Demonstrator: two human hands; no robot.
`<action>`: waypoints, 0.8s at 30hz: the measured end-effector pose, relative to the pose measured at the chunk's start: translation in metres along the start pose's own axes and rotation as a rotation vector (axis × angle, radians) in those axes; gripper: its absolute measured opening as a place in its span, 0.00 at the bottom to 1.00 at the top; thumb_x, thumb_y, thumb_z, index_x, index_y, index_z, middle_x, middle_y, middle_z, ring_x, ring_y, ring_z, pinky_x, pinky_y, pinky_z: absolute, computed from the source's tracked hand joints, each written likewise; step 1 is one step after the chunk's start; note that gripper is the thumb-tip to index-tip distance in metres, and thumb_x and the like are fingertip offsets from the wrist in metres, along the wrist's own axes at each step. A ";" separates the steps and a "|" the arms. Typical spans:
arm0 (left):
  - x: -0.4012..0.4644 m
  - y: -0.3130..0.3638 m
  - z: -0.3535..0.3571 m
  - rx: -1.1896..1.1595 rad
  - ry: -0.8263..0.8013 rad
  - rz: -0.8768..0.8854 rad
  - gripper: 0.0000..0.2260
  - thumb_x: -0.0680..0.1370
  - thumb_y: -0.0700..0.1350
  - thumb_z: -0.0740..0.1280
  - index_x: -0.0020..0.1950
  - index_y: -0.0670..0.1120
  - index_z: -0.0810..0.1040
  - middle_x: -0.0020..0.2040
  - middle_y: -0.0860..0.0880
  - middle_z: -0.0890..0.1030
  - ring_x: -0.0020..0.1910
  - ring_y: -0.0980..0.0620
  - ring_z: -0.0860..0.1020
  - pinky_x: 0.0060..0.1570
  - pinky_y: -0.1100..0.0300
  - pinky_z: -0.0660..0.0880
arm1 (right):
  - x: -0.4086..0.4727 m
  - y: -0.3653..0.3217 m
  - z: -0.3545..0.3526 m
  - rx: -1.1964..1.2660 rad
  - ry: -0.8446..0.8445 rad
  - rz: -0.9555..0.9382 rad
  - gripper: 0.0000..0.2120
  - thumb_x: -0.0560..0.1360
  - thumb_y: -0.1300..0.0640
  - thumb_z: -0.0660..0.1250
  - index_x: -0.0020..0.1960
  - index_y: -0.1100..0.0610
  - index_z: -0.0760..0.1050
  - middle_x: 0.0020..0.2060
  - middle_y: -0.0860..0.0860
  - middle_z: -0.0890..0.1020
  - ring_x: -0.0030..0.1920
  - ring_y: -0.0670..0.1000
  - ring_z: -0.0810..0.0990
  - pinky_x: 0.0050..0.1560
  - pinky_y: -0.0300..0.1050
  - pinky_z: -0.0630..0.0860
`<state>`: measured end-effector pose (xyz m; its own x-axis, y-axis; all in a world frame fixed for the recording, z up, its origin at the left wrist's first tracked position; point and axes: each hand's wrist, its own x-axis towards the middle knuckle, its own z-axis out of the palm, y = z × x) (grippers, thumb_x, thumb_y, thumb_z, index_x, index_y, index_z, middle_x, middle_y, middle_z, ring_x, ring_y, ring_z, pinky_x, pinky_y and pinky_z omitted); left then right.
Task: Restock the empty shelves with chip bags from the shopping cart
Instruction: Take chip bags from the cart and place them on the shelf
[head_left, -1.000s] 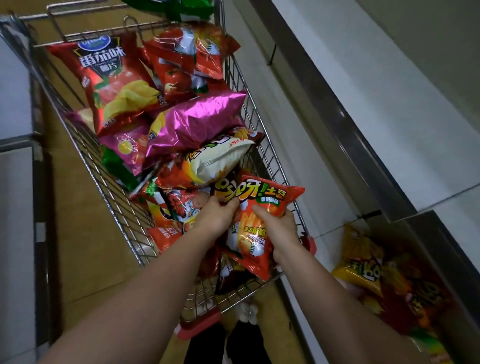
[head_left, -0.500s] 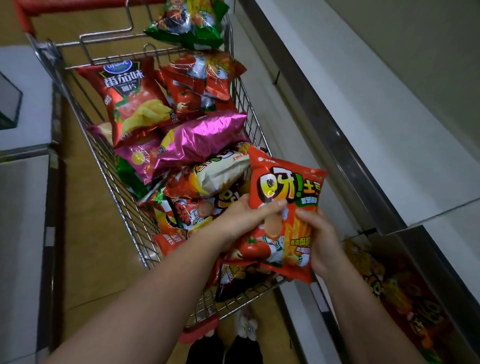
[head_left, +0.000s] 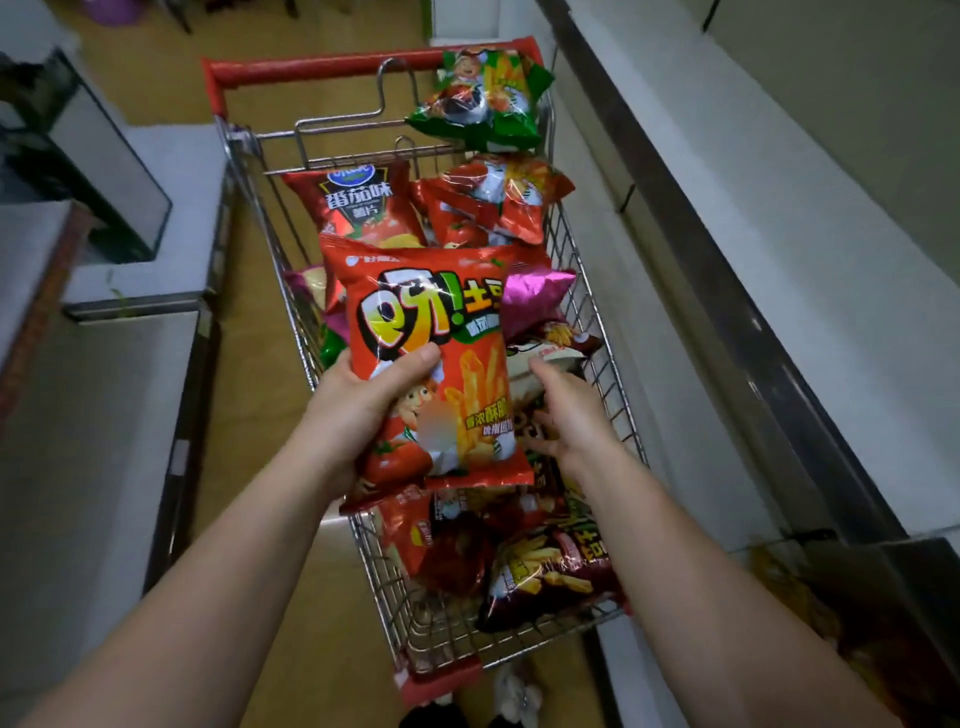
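Note:
A wire shopping cart (head_left: 597, 364) with a red handle stands in the aisle, full of chip bags. My left hand (head_left: 358, 410) grips a red fries bag (head_left: 431, 332) upright above the cart, thumb across its front. My right hand (head_left: 566, 410) reaches down into the cart with spread fingers, touching a white bag (head_left: 545, 364). Other bags lie below: a dark red bag (head_left: 550, 577), a pink bag (head_left: 535, 296), a red tomato chip bag (head_left: 358, 208) and a green bag (head_left: 483, 98) on the child seat.
White shelves with grey metal edges (head_left: 727, 260) run along the right of the cart. A lower shelf at bottom right holds several yellow and red bags (head_left: 810, 613). A white counter (head_left: 114, 364) lines the left. Tan floor (head_left: 249, 441) lies between.
The red fries bag has passed to my left hand alone and risen higher over the cart. My right hand has let go of it and reached down among the bags.

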<state>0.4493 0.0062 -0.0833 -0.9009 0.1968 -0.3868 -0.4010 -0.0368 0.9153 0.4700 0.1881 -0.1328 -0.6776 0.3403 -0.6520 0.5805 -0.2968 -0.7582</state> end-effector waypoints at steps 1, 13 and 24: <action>0.002 0.000 -0.005 -0.018 0.025 -0.003 0.23 0.61 0.52 0.74 0.54 0.50 0.78 0.46 0.48 0.85 0.42 0.49 0.84 0.41 0.58 0.79 | 0.005 -0.003 0.008 0.023 -0.003 0.044 0.19 0.75 0.46 0.66 0.61 0.56 0.70 0.55 0.51 0.75 0.54 0.53 0.73 0.60 0.58 0.73; 0.006 -0.012 -0.041 -0.062 0.112 -0.055 0.15 0.69 0.48 0.72 0.53 0.52 0.75 0.44 0.49 0.85 0.35 0.52 0.84 0.28 0.63 0.78 | 0.038 0.010 0.015 0.088 0.037 0.161 0.21 0.72 0.61 0.69 0.64 0.59 0.71 0.51 0.57 0.80 0.46 0.56 0.80 0.33 0.48 0.76; 0.012 -0.017 -0.025 0.192 0.013 -0.078 0.23 0.61 0.54 0.77 0.52 0.53 0.74 0.51 0.48 0.83 0.49 0.46 0.82 0.53 0.49 0.77 | -0.002 -0.029 -0.098 -0.488 -0.336 -0.029 0.39 0.58 0.65 0.75 0.67 0.54 0.67 0.51 0.56 0.83 0.46 0.56 0.84 0.42 0.45 0.80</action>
<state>0.4414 -0.0152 -0.1058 -0.8707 0.1793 -0.4580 -0.4322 0.1658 0.8864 0.4982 0.2833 -0.1100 -0.7557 0.0172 -0.6547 0.6464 0.1806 -0.7413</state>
